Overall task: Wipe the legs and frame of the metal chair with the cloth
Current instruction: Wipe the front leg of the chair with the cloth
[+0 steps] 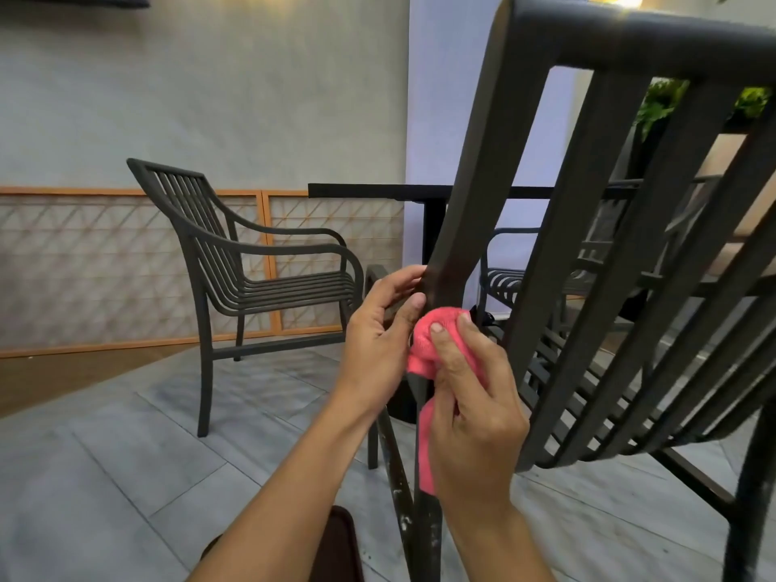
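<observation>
I see the dark metal chair point(596, 228) close in front, its slatted back filling the right side and one upright frame bar running down the centre. The pink cloth point(428, 350) is bunched against that bar, one end trailing down beside it. Pale specks, possibly dirt, dot the bar lower down.

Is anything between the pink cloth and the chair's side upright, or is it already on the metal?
Nothing visible stands between them. The right hand presses the pink cloth straight against the chair's side upright, and the left hand grips that upright just above the cloth, not under it.
</observation>
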Demonstrator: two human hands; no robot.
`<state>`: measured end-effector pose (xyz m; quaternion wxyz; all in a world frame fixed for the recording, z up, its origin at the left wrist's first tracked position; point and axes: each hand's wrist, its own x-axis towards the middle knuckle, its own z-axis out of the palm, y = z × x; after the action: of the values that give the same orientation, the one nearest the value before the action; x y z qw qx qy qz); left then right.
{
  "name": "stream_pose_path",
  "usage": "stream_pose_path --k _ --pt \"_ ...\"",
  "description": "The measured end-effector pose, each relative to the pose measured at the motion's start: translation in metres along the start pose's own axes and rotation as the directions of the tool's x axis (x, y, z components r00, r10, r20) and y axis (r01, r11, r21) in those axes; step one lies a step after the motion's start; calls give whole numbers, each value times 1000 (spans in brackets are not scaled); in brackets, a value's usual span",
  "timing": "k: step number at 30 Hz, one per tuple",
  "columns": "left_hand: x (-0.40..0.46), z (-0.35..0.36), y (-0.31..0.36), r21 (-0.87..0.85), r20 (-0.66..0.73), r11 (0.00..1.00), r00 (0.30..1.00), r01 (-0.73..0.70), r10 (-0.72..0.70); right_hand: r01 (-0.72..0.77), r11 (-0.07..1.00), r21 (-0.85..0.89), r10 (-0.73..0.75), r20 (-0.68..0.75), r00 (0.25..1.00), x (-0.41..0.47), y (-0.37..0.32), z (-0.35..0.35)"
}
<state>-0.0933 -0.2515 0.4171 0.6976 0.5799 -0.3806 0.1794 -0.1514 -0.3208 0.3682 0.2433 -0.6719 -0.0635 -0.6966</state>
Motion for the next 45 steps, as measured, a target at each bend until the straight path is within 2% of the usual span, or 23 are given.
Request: stream_pose_path --k 23,27,31,37,41,45 --pt "-4 2 4 -7 -1 1000 1000 -4 4 -44 998 -46 49 109 993 -31 5 -13" --pt "-10 3 5 39 -82 999 996 18 -15 -47 998 -41 53 160 986 -30 5 -17" --pt "-15 1 2 62 -174 994 982 90 -78 -7 998 -61 18 177 984 -24 4 -23" --pt "-21 3 1 20 -189 990 973 140 -134 80 991 -108 -63 149 987 0 -1 -19" --pt "-22 5 3 -76 -158 976 964 206 -216 148 957 -250 -94 216 972 8 -3 -12" --pt "-22 3 4 -101 -132 966 959 237 -249 169 940 -298 -84 276 958 4 -4 -11"
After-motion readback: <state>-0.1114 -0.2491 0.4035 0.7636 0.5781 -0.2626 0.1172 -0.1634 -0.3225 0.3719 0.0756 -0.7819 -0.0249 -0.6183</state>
